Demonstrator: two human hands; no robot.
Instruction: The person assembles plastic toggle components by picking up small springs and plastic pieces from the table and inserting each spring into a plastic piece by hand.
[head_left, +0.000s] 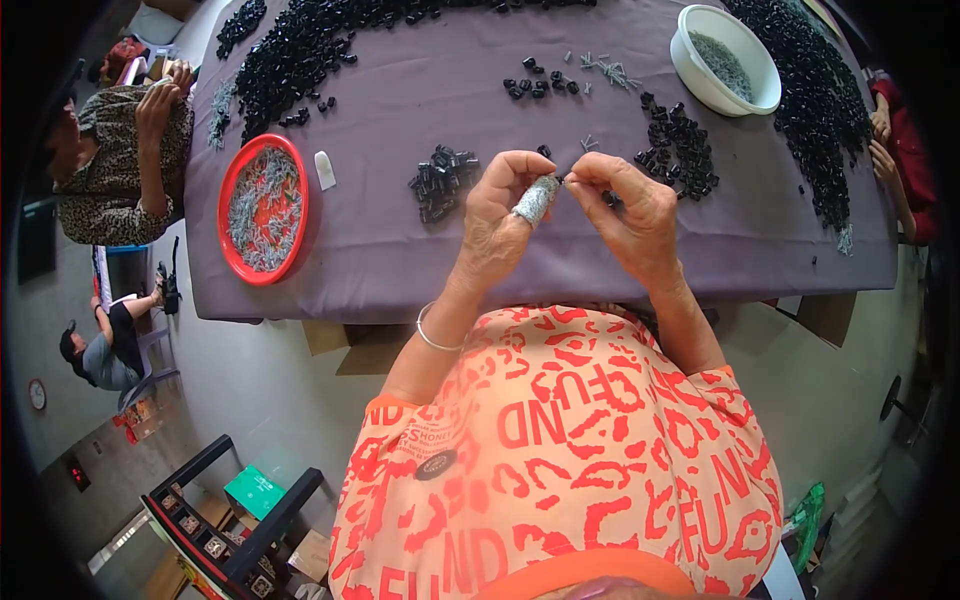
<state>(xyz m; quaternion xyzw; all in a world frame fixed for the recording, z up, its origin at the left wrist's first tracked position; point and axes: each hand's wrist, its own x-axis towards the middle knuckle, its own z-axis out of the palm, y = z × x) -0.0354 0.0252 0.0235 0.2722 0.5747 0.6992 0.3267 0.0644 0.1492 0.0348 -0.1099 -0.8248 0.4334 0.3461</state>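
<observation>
Above the table my left hand [500,210] and my right hand [635,210] meet, fingertips almost touching. My left thumb wears a silvery-grey wrap [537,200]. A tiny black piece [561,181] shows at the left fingertips, pinched there. The right thumb and index finger are closed against it; whatever they grip is too small to make out. Left of my hands lies a small heap of black plastic parts [437,185]. More black parts [680,150] are spread beyond my right hand, with a few loose grey pins [589,143] near the fingers.
A red tray [224,215] of grey pins stands at the left, beside a white flat piece [325,170]. At the back right is a white bowl [690,85] of similar pins. Large black-part piles [300,60] line the purple-grey tablecloth [400,270]. Other people sit at both sides.
</observation>
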